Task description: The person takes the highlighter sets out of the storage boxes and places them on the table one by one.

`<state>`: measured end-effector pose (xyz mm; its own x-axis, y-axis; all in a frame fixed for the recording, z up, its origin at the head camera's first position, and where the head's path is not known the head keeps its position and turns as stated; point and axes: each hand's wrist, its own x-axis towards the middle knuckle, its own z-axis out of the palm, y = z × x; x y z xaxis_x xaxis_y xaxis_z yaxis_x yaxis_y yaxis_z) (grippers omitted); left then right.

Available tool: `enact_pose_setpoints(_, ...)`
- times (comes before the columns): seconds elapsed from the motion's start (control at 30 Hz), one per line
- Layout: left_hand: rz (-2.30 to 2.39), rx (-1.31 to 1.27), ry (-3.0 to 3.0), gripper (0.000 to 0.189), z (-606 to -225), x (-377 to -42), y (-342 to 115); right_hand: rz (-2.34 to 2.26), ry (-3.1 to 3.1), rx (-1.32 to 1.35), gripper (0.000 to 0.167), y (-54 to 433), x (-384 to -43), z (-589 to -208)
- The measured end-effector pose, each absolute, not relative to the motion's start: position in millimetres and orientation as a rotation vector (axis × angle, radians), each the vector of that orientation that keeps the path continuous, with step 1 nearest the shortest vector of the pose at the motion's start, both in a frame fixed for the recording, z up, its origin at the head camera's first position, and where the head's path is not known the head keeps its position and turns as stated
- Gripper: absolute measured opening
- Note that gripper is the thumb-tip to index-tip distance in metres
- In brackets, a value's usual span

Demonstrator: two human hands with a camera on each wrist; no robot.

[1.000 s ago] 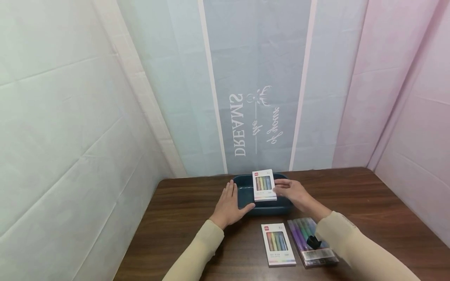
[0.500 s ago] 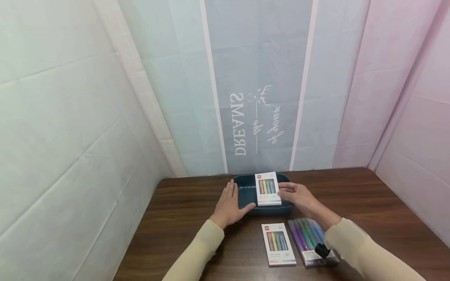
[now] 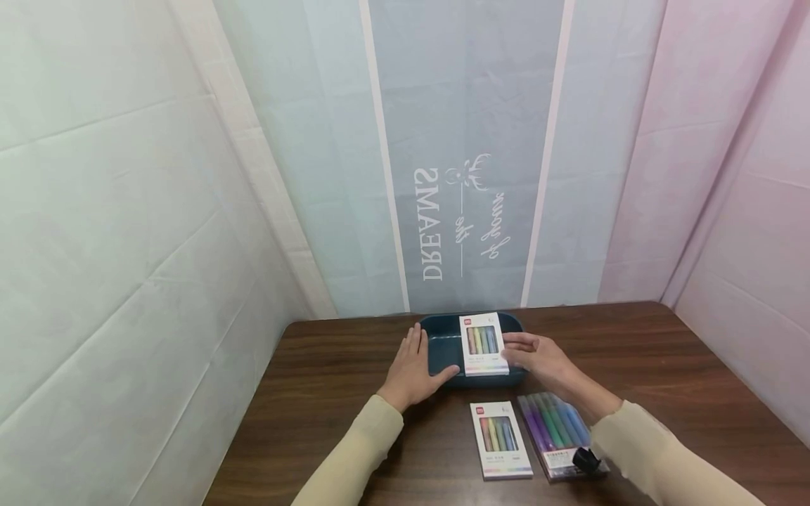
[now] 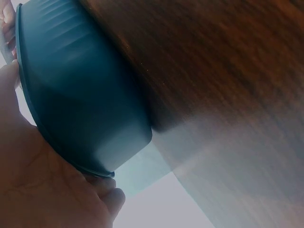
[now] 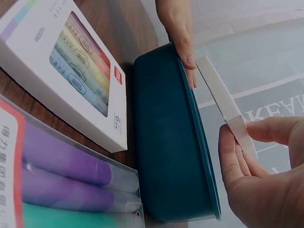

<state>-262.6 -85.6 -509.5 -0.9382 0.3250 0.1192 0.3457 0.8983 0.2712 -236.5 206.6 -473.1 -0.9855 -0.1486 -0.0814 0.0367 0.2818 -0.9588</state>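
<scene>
My right hand (image 3: 541,360) pinches the right edge of a white box of coloured pens (image 3: 482,362), with the thumb on one face and the fingers on the other. In the right wrist view this box (image 5: 221,90) hangs above the rim of a dark teal plastic basin (image 5: 166,142), apart from it. My left hand (image 3: 408,372) rests on the basin's left end, its fingers straight along the side and its thumb on the near rim. In the left wrist view, the basin wall (image 4: 80,90) lies beside the palm. The basin's right inside is hidden behind the box.
A second white box of coloured pens (image 3: 501,460) lies flat in front of the basin. To its right lies a clear pack of thick purple, green and blue pens (image 3: 553,422), beneath my right forearm. The wooden table (image 3: 316,393) ends against a printed curtain (image 3: 468,105).
My right hand has brought the held box slightly right and nearer to me over the basin. My left hand, the second box and the clear pack have stayed put.
</scene>
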Motion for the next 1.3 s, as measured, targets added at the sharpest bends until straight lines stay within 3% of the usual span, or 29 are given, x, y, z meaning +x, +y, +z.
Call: enact_pose_setpoints(1.3,-0.471,-0.536,-2.980,0.112,-510.4,-260.0,-87.1,-1.773,2.355,-0.029,0.065,214.9,-194.3,-482.3)
